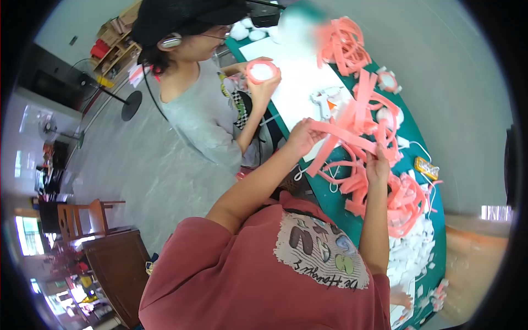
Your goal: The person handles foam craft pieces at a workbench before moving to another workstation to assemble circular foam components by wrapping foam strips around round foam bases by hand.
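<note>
A co-worker's hands (pixel 267 86) hold a white disc with a pink rim (pixel 261 72); the left hand (pixel 303 138) pinches a pink strip (pixel 345 135) above the worktop (pixel 438 231); the right hand (pixel 378 165) grips it farther along; a yellow object (pixel 426 168) lies beyond, near tangled pink strips (pixel 407 206).

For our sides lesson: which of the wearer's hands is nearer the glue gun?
Left. Onscreen, the left hand is just lower-left of the glue gun; the right hand is farther, lower-right.
</note>
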The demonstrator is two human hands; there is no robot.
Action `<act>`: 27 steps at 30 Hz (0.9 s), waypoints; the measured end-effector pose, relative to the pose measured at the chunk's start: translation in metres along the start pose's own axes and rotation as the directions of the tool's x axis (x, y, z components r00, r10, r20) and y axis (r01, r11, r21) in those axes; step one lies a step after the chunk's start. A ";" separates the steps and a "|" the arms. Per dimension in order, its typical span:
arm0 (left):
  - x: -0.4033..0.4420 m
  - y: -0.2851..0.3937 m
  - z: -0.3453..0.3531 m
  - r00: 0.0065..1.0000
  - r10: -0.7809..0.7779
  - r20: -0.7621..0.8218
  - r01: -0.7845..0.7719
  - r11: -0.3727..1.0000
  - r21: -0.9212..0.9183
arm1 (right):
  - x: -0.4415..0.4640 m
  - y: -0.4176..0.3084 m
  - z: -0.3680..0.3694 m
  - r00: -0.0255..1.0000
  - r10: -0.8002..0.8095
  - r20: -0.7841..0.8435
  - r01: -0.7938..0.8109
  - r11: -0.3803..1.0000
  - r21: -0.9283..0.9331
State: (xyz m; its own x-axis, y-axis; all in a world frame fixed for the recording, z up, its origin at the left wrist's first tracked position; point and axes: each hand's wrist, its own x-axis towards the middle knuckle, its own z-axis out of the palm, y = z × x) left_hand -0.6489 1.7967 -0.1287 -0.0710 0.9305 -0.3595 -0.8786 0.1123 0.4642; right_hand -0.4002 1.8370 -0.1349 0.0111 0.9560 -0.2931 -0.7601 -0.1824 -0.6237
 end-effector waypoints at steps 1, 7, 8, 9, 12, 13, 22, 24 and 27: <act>-0.003 0.000 0.000 1.000 -0.024 -0.019 0.023 1.000 -0.013 | -0.003 0.000 0.002 1.000 0.013 0.013 -0.013 1.000 0.001; -0.009 0.001 -0.001 0.999 -0.036 -0.035 0.035 0.999 -0.024 | -0.008 -0.002 0.006 1.000 0.006 0.008 -0.006 0.999 -0.037; -0.010 0.002 0.000 0.999 -0.025 -0.027 0.025 1.000 -0.007 | -0.009 -0.002 0.009 1.000 0.005 -0.019 -0.006 1.000 -0.029; -0.011 0.002 0.001 1.000 -0.016 -0.019 0.016 1.000 0.009 | -0.010 -0.002 0.011 1.000 0.006 -0.016 -0.006 1.000 -0.028; -0.009 0.003 0.001 0.999 -0.017 -0.033 0.017 1.000 0.001 | -0.010 -0.004 0.013 1.000 0.014 -0.007 -0.014 1.000 -0.027; -0.008 0.003 0.001 0.999 -0.015 -0.032 0.015 1.000 0.002 | -0.009 -0.004 0.012 1.000 0.012 0.001 -0.012 1.000 -0.026; -0.001 0.005 0.007 0.998 -0.054 -0.021 0.055 0.997 0.056 | -0.006 -0.006 0.009 1.000 0.020 0.001 -0.020 0.999 -0.042; 0.001 0.005 0.006 0.997 -0.073 -0.019 0.074 0.997 0.039 | -0.003 -0.006 0.003 1.000 0.006 0.019 -0.006 1.000 -0.029; 0.001 0.007 0.007 0.996 -0.088 -0.030 0.089 0.996 0.026 | -0.002 -0.005 0.004 0.999 0.020 0.038 -0.018 0.999 -0.050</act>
State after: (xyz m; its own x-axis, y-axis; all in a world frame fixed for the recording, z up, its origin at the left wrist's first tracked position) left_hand -0.6517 1.8010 -0.1200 -0.0069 0.9062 -0.4229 -0.8686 0.2040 0.4515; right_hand -0.3989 1.8374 -0.1285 -0.0287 0.9602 -0.2779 -0.7265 -0.2109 -0.6540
